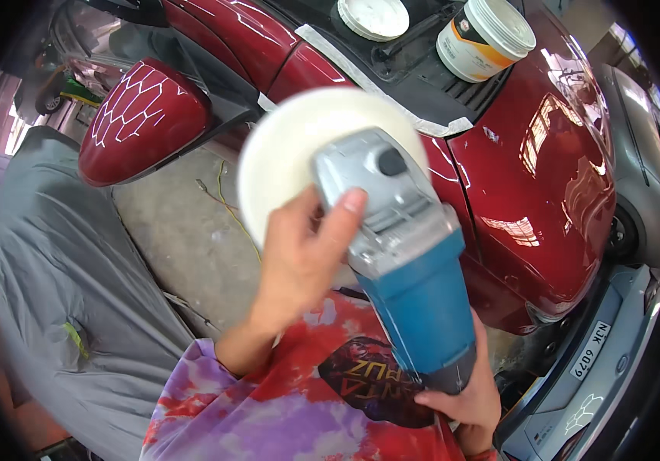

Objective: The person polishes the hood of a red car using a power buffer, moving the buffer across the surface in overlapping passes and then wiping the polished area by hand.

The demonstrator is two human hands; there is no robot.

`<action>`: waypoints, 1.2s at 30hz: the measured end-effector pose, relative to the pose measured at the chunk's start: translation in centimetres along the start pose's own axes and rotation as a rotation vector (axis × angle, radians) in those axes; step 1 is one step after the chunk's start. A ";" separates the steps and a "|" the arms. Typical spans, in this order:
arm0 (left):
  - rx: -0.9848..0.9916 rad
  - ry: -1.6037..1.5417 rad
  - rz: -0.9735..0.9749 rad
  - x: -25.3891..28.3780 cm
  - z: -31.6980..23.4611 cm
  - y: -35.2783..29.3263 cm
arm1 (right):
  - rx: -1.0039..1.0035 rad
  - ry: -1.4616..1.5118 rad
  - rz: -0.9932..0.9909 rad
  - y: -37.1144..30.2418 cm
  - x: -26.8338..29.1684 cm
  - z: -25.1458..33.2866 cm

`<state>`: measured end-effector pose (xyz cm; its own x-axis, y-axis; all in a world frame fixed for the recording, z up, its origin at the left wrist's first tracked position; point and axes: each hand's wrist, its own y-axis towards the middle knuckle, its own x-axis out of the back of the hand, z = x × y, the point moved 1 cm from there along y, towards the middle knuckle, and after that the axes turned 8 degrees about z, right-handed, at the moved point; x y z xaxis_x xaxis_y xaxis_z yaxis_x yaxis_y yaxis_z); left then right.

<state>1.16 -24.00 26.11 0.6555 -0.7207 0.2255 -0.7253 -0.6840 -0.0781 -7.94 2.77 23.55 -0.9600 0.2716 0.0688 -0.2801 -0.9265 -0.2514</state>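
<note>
A blue and silver car polisher (pixel 414 300) with a large round cream pad (pixel 284 154) is held up in front of my body. My left hand (pixel 307 246) grips it by the silver head, thumb on top of the casing, the other fingers partly hidden. Round the dark rear end of the blue body my right hand (pixel 472 392) is closed, its thumb on the near side. The pad looks slightly blurred. Beyond the polisher stands a glossy dark red car; its fender (pixel 529 207) and side mirror (pixel 145 119) lie on either side of the pad.
An open white and orange tub (pixel 476 46) and a white lid (pixel 373 17) rest by the red car's windshield base. White tape (pixel 376 88) lines the panel edge. A grey-covered shape (pixel 69 253) stands left. A yellow cord (pixel 234 211) crosses the floor. Other cars (pixel 591 361) stand right.
</note>
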 end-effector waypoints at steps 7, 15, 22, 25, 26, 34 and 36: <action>-0.160 -0.294 -0.132 4.2 1.2 1.8 | 0.090 -0.169 0.094 8.2 0.7 2.3; 0.051 -0.425 -0.022 -2.5 5.5 -4.6 | -0.115 -0.400 0.091 0.4 4.0 1.8; -0.010 -0.287 -0.075 -2.9 6.1 -3.0 | -0.151 -0.480 0.046 1.3 4.7 2.9; -0.027 -0.154 -0.271 0.1 8.8 0.3 | 0.012 -0.464 0.022 5.8 4.8 3.0; -0.050 -0.217 -0.315 1.2 9.9 1.3 | 0.058 -0.523 0.033 7.0 4.4 3.7; -0.011 -0.480 -0.187 -0.1 15.7 -3.6 | -0.001 -0.642 0.098 5.0 3.4 -0.5; 0.031 -0.605 -0.164 -2.4 19.5 -5.7 | 0.009 -0.668 0.057 2.3 3.3 -2.2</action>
<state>7.87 -20.56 7.10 0.7676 -0.5356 -0.3522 -0.6045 -0.7876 -0.1198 -11.70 2.10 21.05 -0.7689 0.0049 0.6394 -0.2260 -0.9375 -0.2646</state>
